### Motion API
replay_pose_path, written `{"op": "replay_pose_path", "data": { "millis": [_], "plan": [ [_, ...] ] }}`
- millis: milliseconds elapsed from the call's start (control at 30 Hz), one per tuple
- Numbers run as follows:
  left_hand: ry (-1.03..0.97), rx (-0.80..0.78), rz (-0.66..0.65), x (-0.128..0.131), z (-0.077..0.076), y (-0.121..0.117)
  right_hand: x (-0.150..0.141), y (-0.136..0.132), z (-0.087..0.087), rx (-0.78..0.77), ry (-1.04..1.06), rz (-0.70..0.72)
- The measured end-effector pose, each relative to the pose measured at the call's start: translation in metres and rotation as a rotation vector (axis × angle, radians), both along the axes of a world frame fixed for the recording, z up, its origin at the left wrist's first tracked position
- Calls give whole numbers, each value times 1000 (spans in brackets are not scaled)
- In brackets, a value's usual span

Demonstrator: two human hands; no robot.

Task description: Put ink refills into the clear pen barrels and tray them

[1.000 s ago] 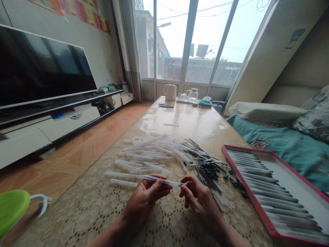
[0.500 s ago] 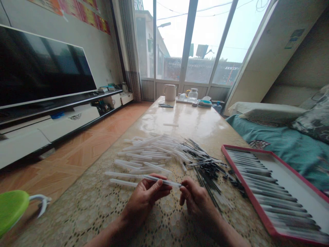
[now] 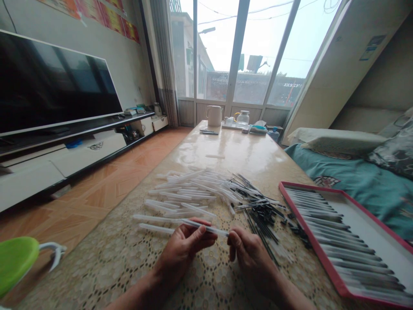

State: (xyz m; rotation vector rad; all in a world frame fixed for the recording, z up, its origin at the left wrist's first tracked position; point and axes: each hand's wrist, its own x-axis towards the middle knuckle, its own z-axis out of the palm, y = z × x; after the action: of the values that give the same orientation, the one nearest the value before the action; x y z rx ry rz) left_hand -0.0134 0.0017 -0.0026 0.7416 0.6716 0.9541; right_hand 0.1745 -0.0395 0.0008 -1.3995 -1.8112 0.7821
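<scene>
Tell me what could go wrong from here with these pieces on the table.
The pen-like tube is held above the table by the fingers of the left hand and the right hand; it might slip and drop.

The loose white tubes lie crisscrossed just beyond the left hand, so a nudge could scatter them.

Small black parts sit beside the pink-rimmed tray; a bump might send some astray.

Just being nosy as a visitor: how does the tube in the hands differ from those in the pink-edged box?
The held tube is a single one; the boxed tubes are many. The held tube spans from left hand to right hand; the boxed tubes lie side by side. Both are long and thin.
</scene>
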Motion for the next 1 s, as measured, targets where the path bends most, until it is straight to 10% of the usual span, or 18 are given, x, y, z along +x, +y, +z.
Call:
{"op": "replay_pose_path", "data": {
  "millis": [1000],
  "plan": [
    [22,21,-3,1,2,-3,0,-2,-2,-34,28,30]
  ]
}}
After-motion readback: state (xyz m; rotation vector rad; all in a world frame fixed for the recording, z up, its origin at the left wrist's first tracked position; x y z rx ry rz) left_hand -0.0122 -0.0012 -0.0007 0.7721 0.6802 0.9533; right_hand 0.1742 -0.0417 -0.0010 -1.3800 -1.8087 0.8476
